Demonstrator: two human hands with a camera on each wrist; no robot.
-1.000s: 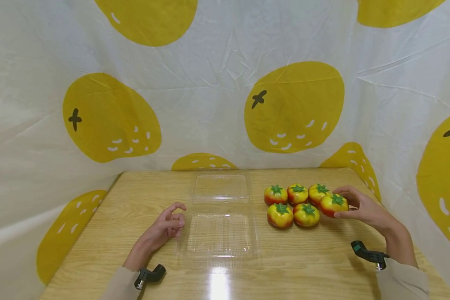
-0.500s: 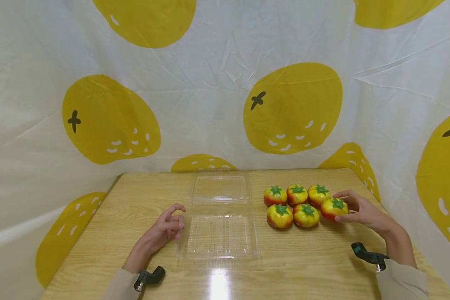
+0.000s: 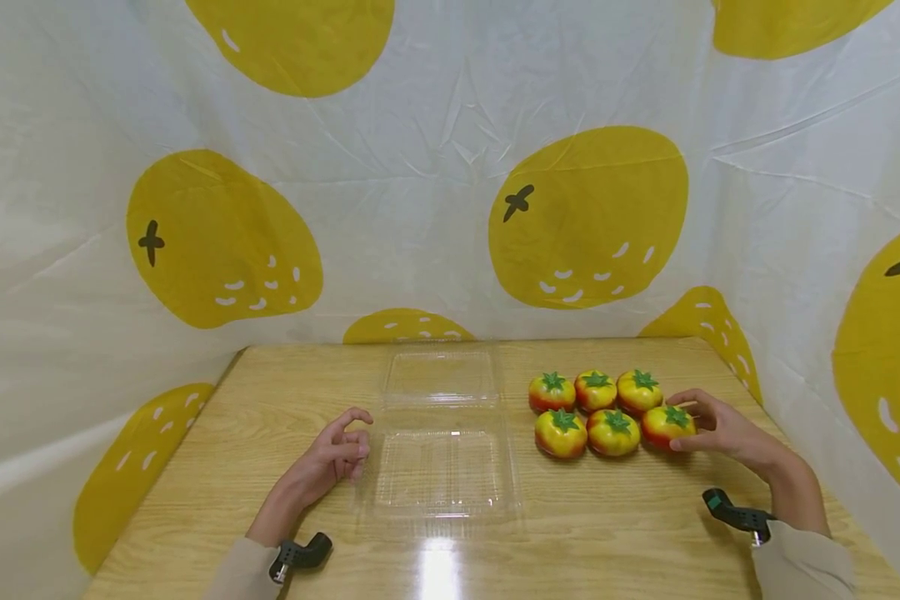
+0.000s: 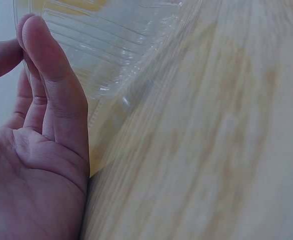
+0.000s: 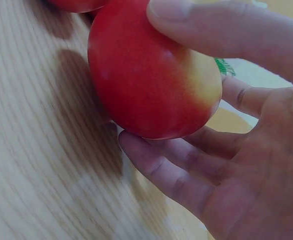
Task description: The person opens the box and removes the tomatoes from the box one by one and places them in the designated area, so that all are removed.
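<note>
My right hand (image 3: 727, 433) holds a yellow-and-red tomato (image 3: 667, 428) with a green star-shaped top, at the front right of a group of matching tomatoes (image 3: 613, 433). In the right wrist view, the thumb lies over the side of the tomato (image 5: 146, 75) and the fingers curve beneath and behind it, close over the tabletop. My left hand (image 3: 330, 458) rests on the table with its fingers loosely bent and nothing in them. Its fingertips are right at the left side of a clear plastic clamshell container (image 3: 438, 508), whose lid (image 3: 441, 375) lies folded back.
The tomatoes stand close together in two rows to the right of the container on a wooden table (image 3: 600, 533). A white curtain (image 3: 405, 250) printed with yellow fruit surrounds the table's back and sides.
My right hand has lowered its tomato slightly and towards me, into line with the front row. The left hand and the container have stayed put.
</note>
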